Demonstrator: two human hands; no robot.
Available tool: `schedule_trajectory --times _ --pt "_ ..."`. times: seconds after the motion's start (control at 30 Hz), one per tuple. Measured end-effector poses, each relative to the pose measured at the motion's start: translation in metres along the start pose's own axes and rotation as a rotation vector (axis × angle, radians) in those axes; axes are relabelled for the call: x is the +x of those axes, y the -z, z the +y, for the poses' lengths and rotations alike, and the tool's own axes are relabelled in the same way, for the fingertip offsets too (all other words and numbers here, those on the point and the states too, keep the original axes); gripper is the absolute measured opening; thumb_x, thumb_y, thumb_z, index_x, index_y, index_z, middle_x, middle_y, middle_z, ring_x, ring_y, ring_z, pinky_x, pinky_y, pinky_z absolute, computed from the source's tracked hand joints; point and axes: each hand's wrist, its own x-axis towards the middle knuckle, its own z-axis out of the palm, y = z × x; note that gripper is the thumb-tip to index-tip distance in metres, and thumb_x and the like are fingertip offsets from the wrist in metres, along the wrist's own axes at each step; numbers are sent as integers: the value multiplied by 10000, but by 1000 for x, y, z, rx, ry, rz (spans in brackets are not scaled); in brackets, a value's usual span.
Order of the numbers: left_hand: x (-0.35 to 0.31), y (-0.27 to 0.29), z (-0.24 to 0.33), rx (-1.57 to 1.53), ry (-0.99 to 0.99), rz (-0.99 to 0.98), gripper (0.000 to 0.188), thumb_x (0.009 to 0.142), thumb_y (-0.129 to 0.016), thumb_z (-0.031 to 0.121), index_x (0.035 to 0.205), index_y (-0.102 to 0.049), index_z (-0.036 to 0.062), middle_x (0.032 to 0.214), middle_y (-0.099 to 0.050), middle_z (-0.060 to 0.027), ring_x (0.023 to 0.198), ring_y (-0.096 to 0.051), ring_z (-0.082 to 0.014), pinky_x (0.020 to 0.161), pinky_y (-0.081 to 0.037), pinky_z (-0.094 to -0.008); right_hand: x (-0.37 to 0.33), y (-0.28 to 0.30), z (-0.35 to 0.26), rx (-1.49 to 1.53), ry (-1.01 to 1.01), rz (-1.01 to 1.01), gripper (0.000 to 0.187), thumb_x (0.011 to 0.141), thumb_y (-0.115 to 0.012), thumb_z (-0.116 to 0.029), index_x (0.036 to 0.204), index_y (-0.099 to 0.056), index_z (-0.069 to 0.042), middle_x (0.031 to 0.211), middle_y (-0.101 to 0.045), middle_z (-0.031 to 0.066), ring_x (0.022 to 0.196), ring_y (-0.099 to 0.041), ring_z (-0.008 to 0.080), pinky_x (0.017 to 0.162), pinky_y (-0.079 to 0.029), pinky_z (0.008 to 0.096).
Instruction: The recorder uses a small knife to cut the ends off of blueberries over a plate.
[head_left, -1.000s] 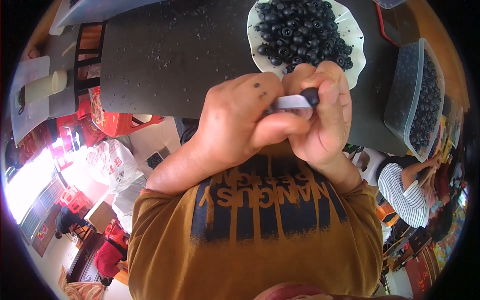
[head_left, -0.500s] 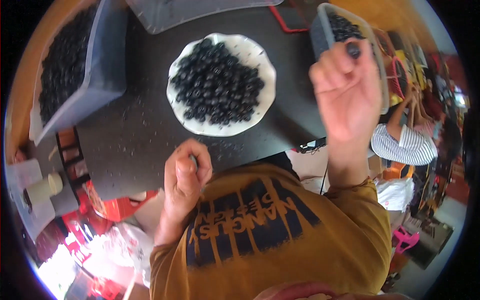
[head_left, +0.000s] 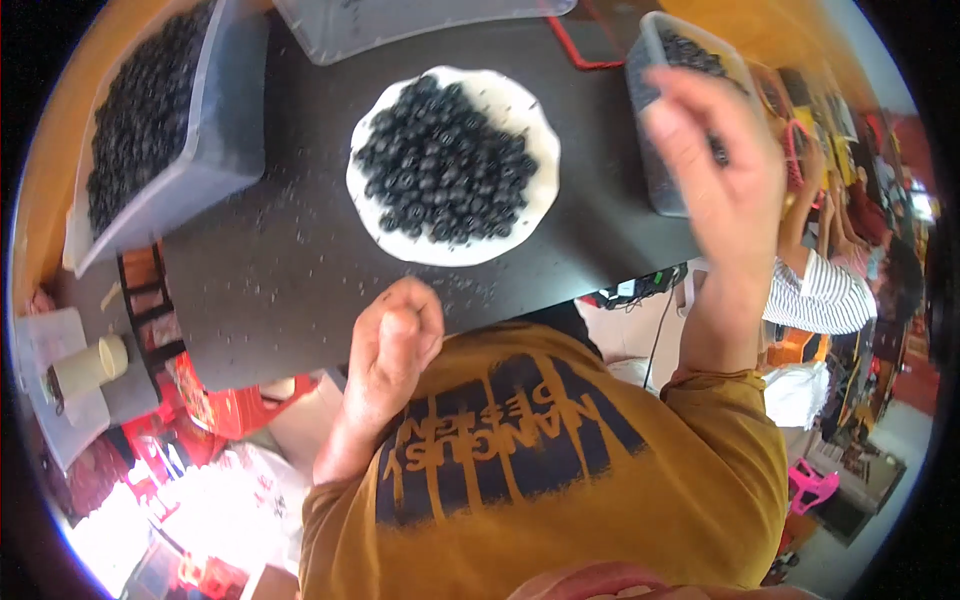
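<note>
My left hand (head_left: 397,340) is closed in a fist near the table's front edge, below the plate. Whatever it holds is hidden by the curled fingers. At the right, my right hand (head_left: 725,165) hovers over a clear plastic box (head_left: 655,180), thumb and fingers apart, a little blurred. One dark round piece (head_left: 718,150) shows just below its fingers; whether it is falling or lying in the box I cannot tell. Between my hands stands a white scalloped plate (head_left: 541,190) heaped with small round black pieces (head_left: 445,165), many with ring-like marks.
A large clear bin (head_left: 225,130) full of black pieces tilts at the left. Another clear container (head_left: 420,25) lies at the far edge, beside a red-framed flat object (head_left: 585,45). Dark crumbs dot the dark table (head_left: 280,290). A person in a striped shirt (head_left: 820,295) sits at the right.
My right hand has opened from its pinch on a black round piece and shifted slightly right. The greenish-grey thing glimpsed in my left fist is now hidden. The whole view has shifted slightly.
</note>
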Motion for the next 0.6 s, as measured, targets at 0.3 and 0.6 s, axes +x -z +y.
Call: schedule_trajectory --times 0.3,0.6 --pt "-9 4 -7 20 74 -11 587 813 -415 608 742 -451 27 580 -317 63 518 -276 -30 458 -214 -185 0 -89 28 -54 116 -309 108 784 -557 -142 812 -593 -44 729 -563 111 707 -555 306 628 -437 376" --pt "-11 5 -6 42 87 -48 568 825 -420 589 737 -445 29 600 -333 50 538 -293 -31 467 -241 -183 57 -135 20 -152 277 -390 192 812 -562 -137 972 -575 -31 940 -599 156 893 -567 246 779 -435 322"
